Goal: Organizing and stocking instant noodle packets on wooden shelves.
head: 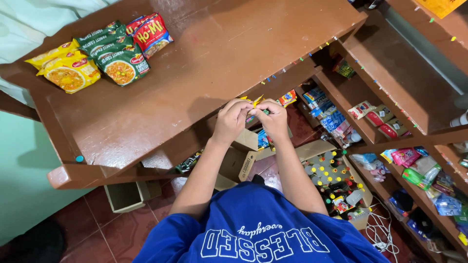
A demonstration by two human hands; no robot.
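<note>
We see our left hand and right hand both pinched shut on a small yellow wrapper, held at the brown worktop edge, well apart from the noodle packets

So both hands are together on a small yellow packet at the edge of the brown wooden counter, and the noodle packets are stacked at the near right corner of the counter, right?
Not quite. The head view shows the noodle packets at the far left corner of the brown wooden counter, not the near right. The rest holds: the left hand and right hand meet on a small yellow packet at the counter's edge.
</note>
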